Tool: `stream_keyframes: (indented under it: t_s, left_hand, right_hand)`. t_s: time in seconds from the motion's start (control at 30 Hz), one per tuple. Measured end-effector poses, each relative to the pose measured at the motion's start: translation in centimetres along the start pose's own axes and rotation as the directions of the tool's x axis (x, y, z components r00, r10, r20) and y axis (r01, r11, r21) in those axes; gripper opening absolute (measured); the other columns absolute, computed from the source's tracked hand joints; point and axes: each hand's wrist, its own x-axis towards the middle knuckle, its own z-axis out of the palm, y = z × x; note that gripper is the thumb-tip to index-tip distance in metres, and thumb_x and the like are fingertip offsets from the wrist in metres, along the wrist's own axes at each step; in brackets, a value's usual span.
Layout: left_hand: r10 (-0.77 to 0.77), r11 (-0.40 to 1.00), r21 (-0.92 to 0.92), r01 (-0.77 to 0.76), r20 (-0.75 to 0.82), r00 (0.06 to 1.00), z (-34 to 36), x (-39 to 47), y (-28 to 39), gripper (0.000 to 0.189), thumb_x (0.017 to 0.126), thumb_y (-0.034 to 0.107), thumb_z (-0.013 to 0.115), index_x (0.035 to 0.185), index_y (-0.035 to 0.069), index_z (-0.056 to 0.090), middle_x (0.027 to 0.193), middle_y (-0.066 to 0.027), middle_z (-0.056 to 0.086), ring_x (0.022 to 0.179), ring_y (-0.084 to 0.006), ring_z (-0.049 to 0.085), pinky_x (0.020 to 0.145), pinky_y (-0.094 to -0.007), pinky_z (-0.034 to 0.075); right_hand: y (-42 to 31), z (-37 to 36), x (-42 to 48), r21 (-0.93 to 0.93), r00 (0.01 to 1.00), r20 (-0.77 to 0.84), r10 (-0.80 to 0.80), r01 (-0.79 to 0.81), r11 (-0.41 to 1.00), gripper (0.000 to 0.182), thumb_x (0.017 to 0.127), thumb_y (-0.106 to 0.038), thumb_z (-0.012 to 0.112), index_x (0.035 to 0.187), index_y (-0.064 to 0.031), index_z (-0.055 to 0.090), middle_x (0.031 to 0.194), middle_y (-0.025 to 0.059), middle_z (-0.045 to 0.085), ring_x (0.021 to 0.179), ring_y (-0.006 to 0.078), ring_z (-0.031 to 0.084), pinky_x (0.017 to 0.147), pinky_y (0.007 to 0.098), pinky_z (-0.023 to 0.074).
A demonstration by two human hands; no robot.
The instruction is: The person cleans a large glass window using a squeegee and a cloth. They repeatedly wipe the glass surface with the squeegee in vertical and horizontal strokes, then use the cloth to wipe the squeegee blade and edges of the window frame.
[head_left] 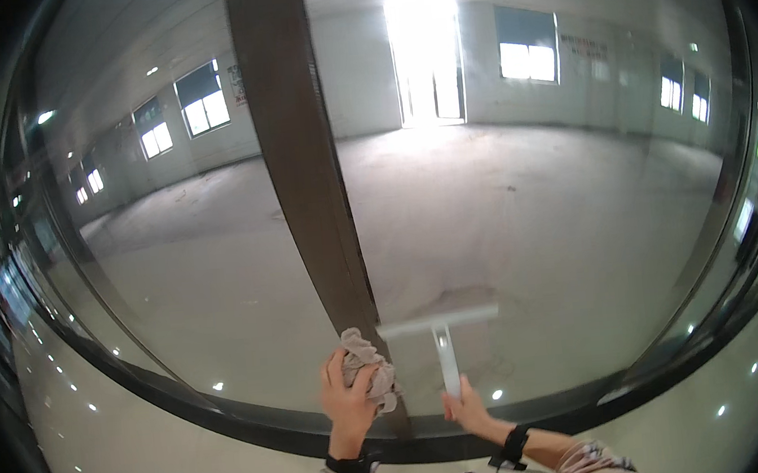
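Observation:
A crumpled pale cloth is bunched in my left hand, in front of the lower end of a dark metal mullion. My right hand grips the handle of a window squeegee. The squeegee's wide blade lies roughly level in front of the right glass pane, its left end close to the mullion. Whether the blade touches the glass, I cannot tell. Both wrists wear black straps, and a cable runs from the left one.
A dark bottom frame curves along the foot of the glass. Shiny floor tiles lie on my side. Through the glass I see a room with a bare floor, several windows and a bright doorway.

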Motion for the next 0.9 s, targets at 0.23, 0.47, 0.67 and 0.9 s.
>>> stream_keyframes:
  t_s: [0.23,0.47,0.67,0.9]
  left_hand:
    - [0.058,0.995,-0.073,-0.062,-0.050,0.997,1.1,-0.3,-0.7,0.039,0.062,0.001,0.076,0.098,0.017,0.074,0.139,-0.0138,0.048,0.121,-0.0405,0.052,0.094,-0.0456,0.050]
    - [0.099,0.994,-0.047,-0.103,-0.086,0.991,1.5,0.0,-0.5,0.037,0.062,-0.001,0.075,0.095,0.016,0.075,0.138,-0.0158,0.049,0.121,-0.0410,0.052,0.094,-0.0447,0.051]
    - [0.030,0.993,-0.115,-0.032,-0.018,0.999,1.1,0.2,-0.5,0.037,0.064,-0.003,0.073,0.095,0.016,0.076,0.136,-0.0163,0.049,0.123,-0.0410,0.052,0.094,-0.0448,0.051]
    - [0.201,0.968,-0.151,-0.201,-0.015,0.980,0.4,1.2,-1.4,0.037,0.065,-0.009,0.069,0.095,0.013,0.075,0.137,-0.0190,0.047,0.124,-0.0407,0.050,0.096,-0.0464,0.048]
  right_hand:
    - [-14.3,0.1,5.6,0.118,0.949,-0.176,-0.261,0.283,0.952,0.029,0.099,-0.023,0.060,0.106,-0.0033,0.040,0.071,0.0091,0.062,0.058,0.0189,0.063,0.054,0.0328,0.0500]
    - [8.7,-0.1,-2.2,-0.086,0.976,-0.020,0.215,-0.216,0.973,0.028,0.100,-0.022,0.059,0.108,-0.0024,0.040,0.073,0.0074,0.060,0.065,0.0163,0.061,0.059,0.0333,0.0506]
    - [-4.6,-0.3,-2.0,0.155,0.988,-0.101,-0.114,0.129,0.979,0.031,0.098,-0.024,0.061,0.111,-0.0028,0.043,0.072,0.0083,0.061,0.055,0.0158,0.061,0.050,0.0310,0.0491]
    - [-14.1,-3.1,0.0,0.102,0.872,-0.419,-0.255,0.324,0.941,0.022,0.100,-0.021,0.056,0.109,-0.0044,0.044,0.065,0.0047,0.057,0.049,0.0133,0.057,0.046,0.0292,0.0459]
